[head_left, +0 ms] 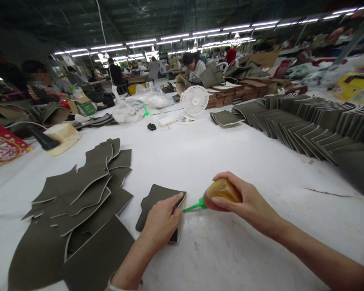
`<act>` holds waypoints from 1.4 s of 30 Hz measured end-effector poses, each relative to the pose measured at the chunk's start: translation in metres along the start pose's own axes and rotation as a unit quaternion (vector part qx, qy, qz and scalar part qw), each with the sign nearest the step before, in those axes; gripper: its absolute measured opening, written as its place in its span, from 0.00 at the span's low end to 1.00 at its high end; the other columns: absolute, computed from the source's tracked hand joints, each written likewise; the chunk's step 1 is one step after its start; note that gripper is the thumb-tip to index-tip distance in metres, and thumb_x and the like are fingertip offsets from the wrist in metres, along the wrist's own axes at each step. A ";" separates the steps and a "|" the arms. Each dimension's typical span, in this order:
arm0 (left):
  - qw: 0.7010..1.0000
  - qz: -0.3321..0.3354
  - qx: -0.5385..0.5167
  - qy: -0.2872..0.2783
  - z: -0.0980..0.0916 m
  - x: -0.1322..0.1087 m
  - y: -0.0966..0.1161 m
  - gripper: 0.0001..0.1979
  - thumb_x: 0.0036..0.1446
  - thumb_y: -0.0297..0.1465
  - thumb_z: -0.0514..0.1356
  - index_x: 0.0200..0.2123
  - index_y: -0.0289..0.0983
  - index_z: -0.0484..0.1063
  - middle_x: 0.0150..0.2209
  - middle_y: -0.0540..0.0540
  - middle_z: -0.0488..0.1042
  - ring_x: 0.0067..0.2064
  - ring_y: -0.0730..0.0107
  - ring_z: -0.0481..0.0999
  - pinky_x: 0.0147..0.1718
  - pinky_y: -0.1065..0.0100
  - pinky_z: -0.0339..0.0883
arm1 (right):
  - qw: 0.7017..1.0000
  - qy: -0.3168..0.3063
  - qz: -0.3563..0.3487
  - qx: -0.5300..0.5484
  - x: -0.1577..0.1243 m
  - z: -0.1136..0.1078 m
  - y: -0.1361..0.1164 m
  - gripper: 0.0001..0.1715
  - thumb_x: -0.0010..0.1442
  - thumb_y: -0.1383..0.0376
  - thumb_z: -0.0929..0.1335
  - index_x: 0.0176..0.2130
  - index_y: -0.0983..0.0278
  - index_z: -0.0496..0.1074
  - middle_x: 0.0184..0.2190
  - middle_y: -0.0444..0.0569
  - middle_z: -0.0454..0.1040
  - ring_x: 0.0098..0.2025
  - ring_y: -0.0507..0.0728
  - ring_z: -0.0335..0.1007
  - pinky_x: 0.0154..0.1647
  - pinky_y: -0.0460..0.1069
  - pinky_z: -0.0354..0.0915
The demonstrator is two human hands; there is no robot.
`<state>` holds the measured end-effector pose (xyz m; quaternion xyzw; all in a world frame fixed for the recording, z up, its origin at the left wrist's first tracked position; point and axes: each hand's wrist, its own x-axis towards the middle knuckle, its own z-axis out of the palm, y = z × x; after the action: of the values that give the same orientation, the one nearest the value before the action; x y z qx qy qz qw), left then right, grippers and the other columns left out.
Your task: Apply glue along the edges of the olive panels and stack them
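My left hand (161,221) presses on a small dark olive cut piece (153,200) lying on the white table (218,161), its index finger stretched to the piece's right edge and the other fingers curled. My right hand (245,202) is wrapped round an amber glue bottle (223,190). The bottle's green nozzle (192,207) points left and touches the right edge of the piece beside my left fingertip. To the left lies a spread of several larger cut pieces (79,202) of the same dark material, overlapping one another.
Rows of fanned olive pieces (309,121) fill the right side. A small white fan (195,101), plastic bags (139,105) and a small black object (151,127) sit at the far side. A yellowish block (63,137) lies at left. Other people work at the back tables.
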<state>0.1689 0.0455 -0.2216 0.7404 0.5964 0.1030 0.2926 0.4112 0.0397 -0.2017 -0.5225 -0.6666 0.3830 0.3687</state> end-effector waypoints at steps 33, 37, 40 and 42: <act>0.998 0.014 -0.059 0.005 0.001 -0.003 -0.008 0.28 0.56 0.29 0.49 0.60 0.43 0.68 0.39 0.47 0.80 0.37 0.61 0.76 0.38 0.66 0.65 | 0.995 -0.064 0.039 0.063 -0.019 0.007 0.006 0.25 0.57 0.50 0.73 0.48 0.56 0.65 0.37 0.41 0.71 0.39 0.58 0.69 0.39 0.50 0.63; 0.998 0.014 -0.062 0.003 0.001 -0.004 -0.009 0.28 0.56 0.29 0.49 0.60 0.43 0.68 0.39 0.48 0.79 0.38 0.62 0.76 0.38 0.66 0.65 | 0.994 -0.068 0.040 0.071 -0.021 0.008 0.007 0.25 0.57 0.49 0.73 0.49 0.56 0.65 0.38 0.42 0.71 0.39 0.58 0.69 0.39 0.50 0.64; 0.998 0.015 -0.060 0.003 0.001 -0.005 -0.010 0.27 0.57 0.29 0.50 0.60 0.44 0.68 0.38 0.48 0.79 0.37 0.62 0.76 0.38 0.67 0.65 | 0.991 -0.096 0.041 0.088 -0.022 0.008 0.009 0.26 0.57 0.49 0.73 0.49 0.57 0.65 0.37 0.42 0.72 0.38 0.58 0.69 0.39 0.50 0.64; 0.998 0.012 -0.057 0.004 0.001 -0.005 -0.009 0.27 0.57 0.29 0.49 0.60 0.44 0.68 0.38 0.48 0.79 0.37 0.62 0.75 0.37 0.67 0.64 | 0.994 -0.069 0.037 0.073 -0.021 0.008 0.010 0.25 0.57 0.50 0.73 0.49 0.57 0.65 0.37 0.42 0.72 0.39 0.58 0.69 0.39 0.50 0.64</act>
<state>0.1605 0.0417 -0.2260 0.7289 0.5821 0.1436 0.3305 0.4123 0.0194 -0.2162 -0.4909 -0.6408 0.4796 0.3440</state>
